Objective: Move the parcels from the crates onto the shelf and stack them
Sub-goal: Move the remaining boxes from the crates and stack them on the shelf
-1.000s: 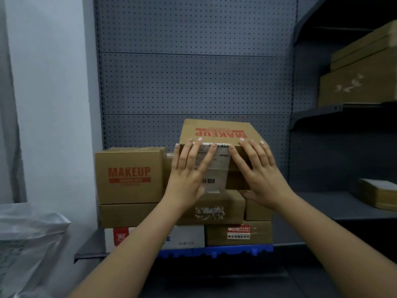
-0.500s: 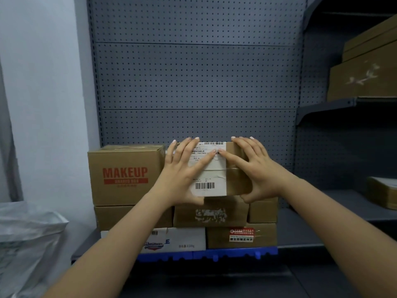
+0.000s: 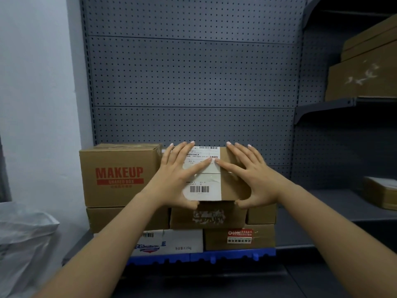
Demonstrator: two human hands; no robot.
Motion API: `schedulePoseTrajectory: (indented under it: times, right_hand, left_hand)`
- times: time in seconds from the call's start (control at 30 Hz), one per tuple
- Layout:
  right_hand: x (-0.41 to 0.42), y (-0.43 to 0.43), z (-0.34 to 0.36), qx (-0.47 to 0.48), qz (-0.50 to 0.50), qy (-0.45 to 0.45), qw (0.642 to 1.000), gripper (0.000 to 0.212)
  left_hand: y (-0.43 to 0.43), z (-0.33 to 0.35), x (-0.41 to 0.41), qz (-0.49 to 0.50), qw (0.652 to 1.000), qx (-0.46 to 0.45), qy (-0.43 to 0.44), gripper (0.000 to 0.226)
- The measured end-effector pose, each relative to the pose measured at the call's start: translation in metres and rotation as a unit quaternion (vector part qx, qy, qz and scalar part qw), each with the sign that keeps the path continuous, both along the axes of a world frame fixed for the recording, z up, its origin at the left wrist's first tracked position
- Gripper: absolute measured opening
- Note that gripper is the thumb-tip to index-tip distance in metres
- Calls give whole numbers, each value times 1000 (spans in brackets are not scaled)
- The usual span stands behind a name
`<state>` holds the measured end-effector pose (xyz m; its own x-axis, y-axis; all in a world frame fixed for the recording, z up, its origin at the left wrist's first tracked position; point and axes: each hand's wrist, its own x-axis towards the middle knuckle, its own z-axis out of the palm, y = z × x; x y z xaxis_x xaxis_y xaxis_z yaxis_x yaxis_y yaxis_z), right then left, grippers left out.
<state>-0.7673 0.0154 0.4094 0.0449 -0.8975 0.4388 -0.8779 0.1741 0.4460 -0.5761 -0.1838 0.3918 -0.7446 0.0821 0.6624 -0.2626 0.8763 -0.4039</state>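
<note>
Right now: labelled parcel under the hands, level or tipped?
Level. The labelled parcel sits flat on the box below; both hands, left hand and right hand, rest against its front.

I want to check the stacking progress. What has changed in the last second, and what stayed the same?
The labelled parcel was tilted, with its printed top showing; it now sits level on the stack, its label facing forward. The left hand and right hand stayed pressed flat on its front. The MAKEUP box and the boxes underneath did not move.
</note>
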Motion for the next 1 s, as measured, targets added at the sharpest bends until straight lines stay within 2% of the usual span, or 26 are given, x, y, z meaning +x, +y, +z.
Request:
schedulePoseTrajectory:
  times: [0.13,0.27,0.37,0.5,0.63,0.77,1.0]
  right_hand:
    - [-5,-2,2,-18,2,-10,1000,102]
    - [-14,-11,-1,-30,2,-34,999,89]
    - [-18,-19,-4,-45,15,-53,997,83]
    - [-18,-24,-8,-90,25,-123,988,79]
    - [-12,-28,-10,-159,44,-237,957,78]
    - [-9,-32,-7,-194,74,-274,939,74]
    - [-13,-39,-1,-217,93,-289,928,72]
  left_hand:
    - [-7,4,2,-6,999,33,1,104]
    - [-13,5,-1,-25,999,39,-25,77]
    - [-17,-1,-3,-47,997,55,-15,66]
    - [-25,-5,-3,-72,994,85,6,61]
    - [-34,-7,-7,-79,992,102,14,58]
    - [-37,-3,-9,-87,989,117,31,58]
    - [-36,5,-7,-97,985,126,65,57]
